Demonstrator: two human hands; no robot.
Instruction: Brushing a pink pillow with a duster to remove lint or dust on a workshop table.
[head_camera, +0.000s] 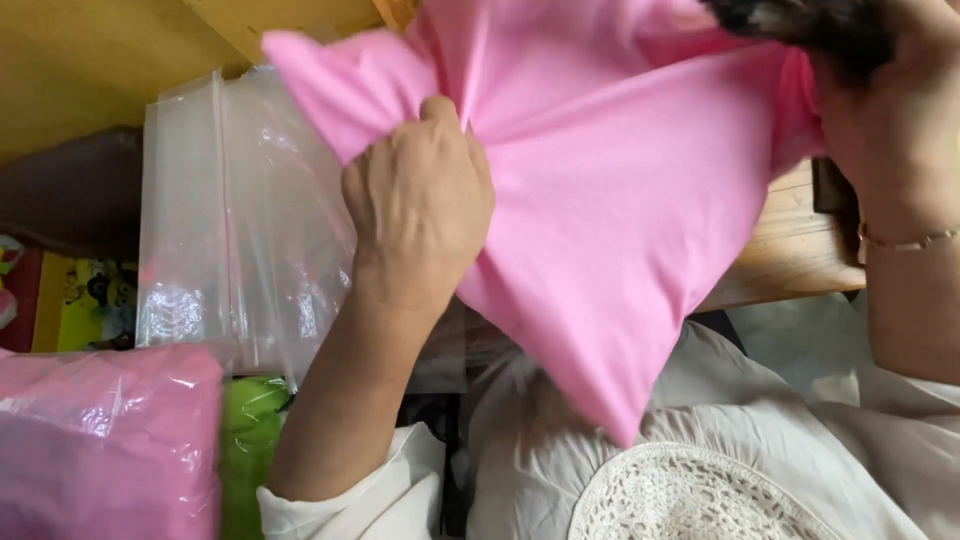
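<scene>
The left hand (418, 205) clenches the pink cloth (620, 200); the right hand (885, 130) grips its far edge. Keeping it taut above the clear plastic bag (240, 210) avoids creases.

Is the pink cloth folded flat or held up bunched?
Held up and bunched: the left hand pinches the pink cloth, creases fan out from the grip, and a corner hangs down.

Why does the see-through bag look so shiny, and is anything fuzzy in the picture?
Head view: daylight bounces off the clear plastic zip bag, leaving white glare streaks; the bagged pink cloth bundle at the lower left corner is smeared by blur; the left hand gripping the pink fabric garment looks sharp, with soft shadows in its folds.
</scene>
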